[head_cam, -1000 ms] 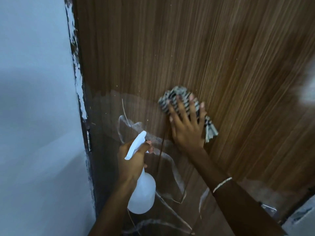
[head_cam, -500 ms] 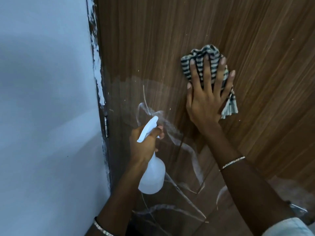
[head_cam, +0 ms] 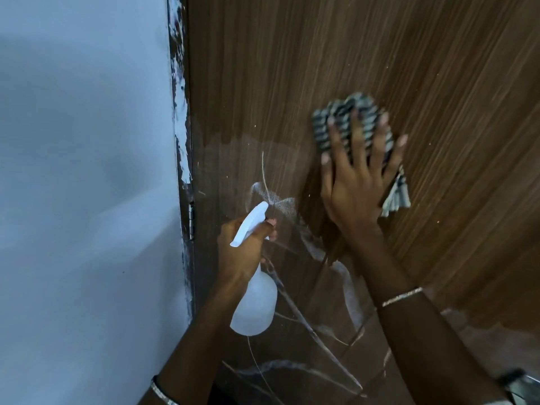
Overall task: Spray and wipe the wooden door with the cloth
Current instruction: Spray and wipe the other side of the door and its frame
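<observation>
Pressing flat against the brown wood-grain door (head_cam: pixel 438 83), the right hand (head_cam: pixel 355 188) pins a crumpled black-and-white striped cloth (head_cam: pixel 358 103) to the panel. Its fingers (head_cam: pixel 377 141) are straight and spread wide over the fabric, not curled round it. The cloth bulges out above the fingertips, and a folded corner pokes out beside the little-finger edge of the palm. A thin silvery bracelet (head_cam: pixel 401 296) circles that wrist.

Down and to the left of this hand, the left hand (head_cam: pixel 242 252) grips the neck of a white translucent plastic spray bottle (head_cam: pixel 257 305), fingers wrapped round it. The white nozzle head (head_cam: pixel 248 223) sticks up out of the fist close to the door, and the rounded body hangs below the fist. A second bracelet (head_cam: pixel 162 393) sits on the left forearm.

Between and beneath the two hands the door is darkened with wet and crossed by whitish foamy streaks (head_cam: pixel 347 287); above the cloth the wood looks dry. Left of the bottle hand runs the door's edge with a small metal hinge (head_cam: pixel 191 220) and smears of white paint (head_cam: pixel 181 159), and beyond it a plain pale blue-grey wall (head_cam: pixel 87 171).
</observation>
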Action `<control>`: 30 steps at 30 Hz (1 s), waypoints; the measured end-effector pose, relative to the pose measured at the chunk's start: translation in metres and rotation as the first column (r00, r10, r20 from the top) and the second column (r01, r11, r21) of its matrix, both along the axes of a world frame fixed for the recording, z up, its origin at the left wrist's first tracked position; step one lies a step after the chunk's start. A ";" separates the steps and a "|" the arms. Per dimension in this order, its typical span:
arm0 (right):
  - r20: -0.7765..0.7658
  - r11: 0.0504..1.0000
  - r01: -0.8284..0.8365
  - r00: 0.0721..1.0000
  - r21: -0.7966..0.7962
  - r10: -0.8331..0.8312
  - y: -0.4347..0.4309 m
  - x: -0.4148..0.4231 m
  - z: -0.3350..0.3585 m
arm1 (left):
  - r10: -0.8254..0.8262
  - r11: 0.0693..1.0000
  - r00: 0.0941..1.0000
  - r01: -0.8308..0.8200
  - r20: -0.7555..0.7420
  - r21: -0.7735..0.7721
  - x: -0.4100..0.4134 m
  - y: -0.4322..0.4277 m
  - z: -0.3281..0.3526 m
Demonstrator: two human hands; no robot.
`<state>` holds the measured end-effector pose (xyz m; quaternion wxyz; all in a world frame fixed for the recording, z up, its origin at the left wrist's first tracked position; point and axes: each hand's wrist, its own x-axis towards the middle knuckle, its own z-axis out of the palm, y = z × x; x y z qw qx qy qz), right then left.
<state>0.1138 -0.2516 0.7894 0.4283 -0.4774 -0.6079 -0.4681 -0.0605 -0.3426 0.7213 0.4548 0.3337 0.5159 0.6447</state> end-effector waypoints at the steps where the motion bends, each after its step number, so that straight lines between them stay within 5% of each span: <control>1: -0.031 0.999 0.031 0.999 0.033 -0.030 0.002 -0.006 0.014 | 0.009 1.000 1.000 -0.009 0.001 -0.005 -0.001 0.001 -0.001; 4: -0.021 0.996 0.079 0.997 0.040 -0.079 0.008 -0.014 0.006 | 0.004 1.000 1.000 -0.004 -0.004 -0.006 -0.005 0.005 -0.005; 11: 0.364 0.983 0.011 0.930 -0.182 0.057 0.007 0.000 -0.121 | -0.005 1.000 1.000 0.005 -0.006 -0.025 -0.022 0.007 -0.008; 13: 0.348 0.986 -0.014 0.935 -0.163 0.071 0.007 -0.005 -0.095 | 0.008 1.000 1.000 -0.009 -0.011 -0.030 -0.028 0.008 -0.011; 16: 0.132 0.997 -0.039 0.990 -0.063 0.047 0.012 -0.021 -0.028 | 0.026 0.999 0.999 -0.027 -0.026 -0.040 -0.035 0.010 -0.012; 20: -0.019 0.997 0.075 0.997 0.031 -0.074 0.021 -0.044 0.021 | 0.049 0.996 0.998 -0.051 -0.026 -0.071 -0.045 0.012 -0.016; 24: -0.004 0.999 0.051 0.999 -0.011 -0.052 0.024 -0.049 -0.024 | 0.083 0.993 0.996 -0.084 -0.018 -0.078 -0.050 0.009 -0.018; 30: 0.216 0.991 0.006 0.976 -0.137 0.024 0.027 -0.056 -0.115 | 0.165 0.985 0.985 -0.167 -0.050 -0.038 -0.066 0.014 -0.018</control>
